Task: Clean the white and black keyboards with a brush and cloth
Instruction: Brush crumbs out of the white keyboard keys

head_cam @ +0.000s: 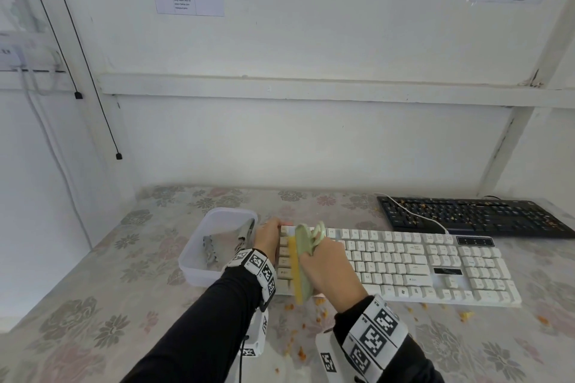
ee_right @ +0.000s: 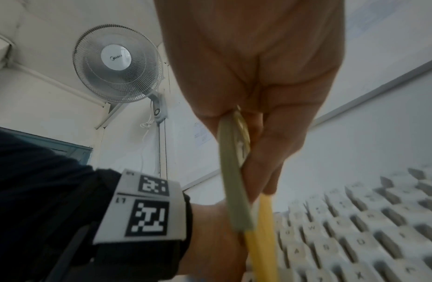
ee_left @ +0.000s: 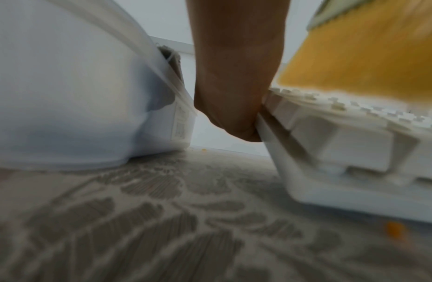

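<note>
The white keyboard (head_cam: 404, 264) lies across the middle of the table. My left hand (head_cam: 267, 238) holds its left end, thumb side against the edge (ee_left: 234, 85). My right hand (head_cam: 329, 264) grips a brush (head_cam: 298, 261) with a green back and yellow bristles. The bristles rest on the leftmost keys (ee_left: 355, 47). In the right wrist view the brush (ee_right: 236, 181) runs down from my fingers (ee_right: 270, 152) to the keys (ee_right: 355, 229). The black keyboard (head_cam: 473, 216), dotted with orange crumbs, sits behind at the right. A grey cloth (head_cam: 211, 250) lies in a plastic container (head_cam: 217, 214).
The container (ee_left: 77, 85) stands just left of the white keyboard, close to my left hand. Orange crumbs (head_cam: 311, 320) are scattered on the floral tablecloth in front of the keyboard. A white cable (head_cam: 413, 214) crosses the black keyboard. The wall runs along the table's far edge.
</note>
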### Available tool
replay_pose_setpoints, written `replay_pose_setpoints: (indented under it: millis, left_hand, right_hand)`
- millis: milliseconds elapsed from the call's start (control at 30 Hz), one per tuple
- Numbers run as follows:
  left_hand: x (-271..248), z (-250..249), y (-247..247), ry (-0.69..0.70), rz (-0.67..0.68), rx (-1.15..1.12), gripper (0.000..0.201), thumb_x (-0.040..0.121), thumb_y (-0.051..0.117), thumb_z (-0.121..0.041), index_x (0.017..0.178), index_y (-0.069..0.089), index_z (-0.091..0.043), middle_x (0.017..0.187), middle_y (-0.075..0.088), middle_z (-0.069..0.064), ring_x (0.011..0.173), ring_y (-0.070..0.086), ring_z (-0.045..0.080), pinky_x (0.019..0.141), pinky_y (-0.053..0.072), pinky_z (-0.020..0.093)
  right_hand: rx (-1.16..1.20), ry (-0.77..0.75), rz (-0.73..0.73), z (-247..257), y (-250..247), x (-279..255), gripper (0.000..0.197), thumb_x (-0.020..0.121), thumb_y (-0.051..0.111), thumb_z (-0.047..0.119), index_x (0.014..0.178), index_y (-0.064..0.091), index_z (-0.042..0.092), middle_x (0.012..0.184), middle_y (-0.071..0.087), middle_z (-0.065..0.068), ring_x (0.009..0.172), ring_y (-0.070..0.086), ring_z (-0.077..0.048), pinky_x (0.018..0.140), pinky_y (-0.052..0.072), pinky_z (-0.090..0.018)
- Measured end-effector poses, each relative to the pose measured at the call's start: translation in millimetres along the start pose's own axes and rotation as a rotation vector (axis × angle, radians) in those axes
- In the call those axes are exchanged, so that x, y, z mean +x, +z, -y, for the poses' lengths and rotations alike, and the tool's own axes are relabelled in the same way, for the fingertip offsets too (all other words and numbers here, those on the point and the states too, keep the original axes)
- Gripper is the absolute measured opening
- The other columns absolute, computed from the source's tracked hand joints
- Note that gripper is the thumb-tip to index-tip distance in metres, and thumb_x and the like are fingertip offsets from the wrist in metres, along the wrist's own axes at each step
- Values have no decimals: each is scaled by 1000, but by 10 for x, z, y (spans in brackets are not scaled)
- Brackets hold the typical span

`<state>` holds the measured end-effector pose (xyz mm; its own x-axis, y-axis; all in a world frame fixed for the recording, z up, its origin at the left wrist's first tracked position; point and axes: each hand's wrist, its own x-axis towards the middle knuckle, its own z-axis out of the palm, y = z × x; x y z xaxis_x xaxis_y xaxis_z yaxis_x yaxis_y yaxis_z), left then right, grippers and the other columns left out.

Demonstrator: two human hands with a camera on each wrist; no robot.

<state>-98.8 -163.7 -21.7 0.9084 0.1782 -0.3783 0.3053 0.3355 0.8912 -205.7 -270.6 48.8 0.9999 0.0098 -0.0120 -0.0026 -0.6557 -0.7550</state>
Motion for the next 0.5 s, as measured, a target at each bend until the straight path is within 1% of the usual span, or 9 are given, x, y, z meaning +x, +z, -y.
replay_pose_setpoints:
  millis: [33, 100, 167, 200, 267, 300, 367, 433, 500]
  left_hand:
    - [14, 0, -3, 6, 0, 3, 39, 89, 46, -10, 54, 63, -14, 46, 55, 1, 39, 49, 17, 47, 42, 23]
    - [26, -1, 0, 26, 1, 21, 37, 84, 48, -8, 49, 55, -16, 46, 49, -1, 40, 45, 17, 46, 38, 22]
    - [56, 8, -4, 29, -18, 52, 19, 76, 51, -12, 57, 49, -17, 56, 45, 2, 53, 42, 18, 53, 36, 27]
    - [94, 24, -11, 30, -17, 63, 9, 70, 52, -17, 62, 48, -17, 63, 45, 5, 61, 42, 19, 57, 36, 30]
    - [317, 137, -38, 10, -17, 84, 7, 63, 50, -24, 67, 50, -19, 72, 45, 8, 71, 43, 20, 65, 37, 35]
    - [347, 150, -27, 1, -19, 74, 4, 64, 50, -23, 64, 49, -19, 71, 45, 8, 71, 44, 20, 66, 37, 36]
    - [189, 68, -9, -10, -40, 40, 19, 70, 49, -16, 51, 52, -18, 61, 49, 4, 63, 46, 20, 66, 40, 34]
    - [111, 35, 6, -28, -28, 15, 37, 78, 49, -10, 45, 65, -16, 53, 60, 1, 56, 54, 23, 64, 47, 32]
    - [98, 30, 12, -32, -13, -7, 40, 84, 47, -7, 51, 69, -13, 50, 62, 3, 53, 56, 22, 59, 48, 29]
  right_hand:
    - [13, -19, -29, 22, -2, 29, 31, 95, 41, 18, 64, 40, 17, 56, 43, 3, 43, 42, -5, 34, 30, -10]
    - [49, -56, -83, 75, 35, 71, 16, 95, 41, 20, 83, 49, 13, 59, 46, 3, 46, 43, -6, 38, 30, -12]
    - [71, -78, -93, 127, 89, 73, 13, 96, 42, 20, 100, 52, 12, 59, 46, 5, 46, 43, -4, 38, 30, -11]
    - [74, -78, -72, 128, 117, 68, 13, 96, 41, 19, 101, 51, 12, 58, 45, 5, 45, 42, -4, 36, 31, -11]
    - [67, -58, -33, 113, 137, 40, 13, 96, 40, 18, 87, 48, 12, 56, 43, 4, 42, 39, -4, 33, 29, -10]
    - [42, -40, -15, 102, 134, 19, 19, 96, 40, 18, 78, 45, 14, 55, 42, 3, 42, 38, -5, 32, 29, -10]
    - [7, -2, 36, 75, 118, -6, 31, 95, 40, 16, 64, 37, 20, 56, 43, 2, 44, 40, -6, 33, 33, -10]
    - [15, 41, 115, 79, 77, -33, 30, 92, 41, 12, 63, 39, 19, 59, 47, 0, 49, 48, -10, 36, 41, -13]
    - [22, 51, 144, 119, 25, -55, 28, 89, 41, 7, 63, 40, 17, 61, 48, -2, 50, 49, -14, 37, 43, -19]
